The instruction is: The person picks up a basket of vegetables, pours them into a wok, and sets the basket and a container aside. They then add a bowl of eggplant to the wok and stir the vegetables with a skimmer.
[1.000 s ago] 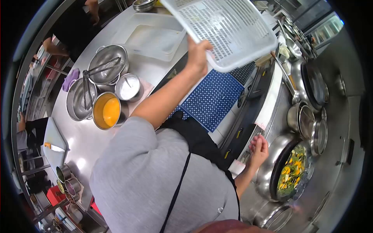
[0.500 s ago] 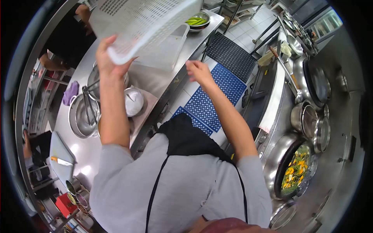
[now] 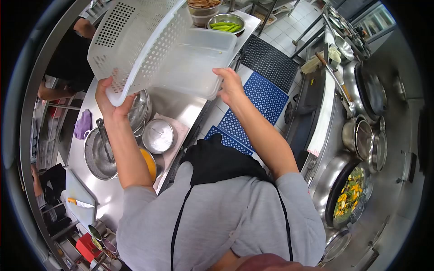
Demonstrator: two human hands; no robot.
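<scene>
My left hand (image 3: pixel 115 100) is closed on the lower corner of a white perforated plastic basket (image 3: pixel 131 54), which is held tilted on its side above the counter. Below and to the right of it is a translucent plastic tub (image 3: pixel 181 67). My right hand (image 3: pixel 229 86) grips the tub's near right corner at the counter edge, thumb over the rim and fingers partly hidden. Small scraps lie in the tub. Close to my left forearm stand a metal pot (image 3: pixel 158 136), a colander (image 3: pixel 97 156) with tongs (image 3: pixel 105 137), and a container with something orange (image 3: pixel 148 165).
A bowl of green peppers (image 3: pixel 226 25) stands beyond the tub. A knife (image 3: pixel 81 203) lies on a cutting board (image 3: pixel 74 189). At right, a wok (image 3: pixel 332 194) holds yellow and green food. Blue mats (image 3: pixel 257 99) cover the floor. Another person (image 3: pixel 70 58) stands across the counter.
My left hand has lowered the basket and moved it left. My right hand, apart from the tub before, has taken hold of its corner, and the tub has shifted slightly nearer to me.
</scene>
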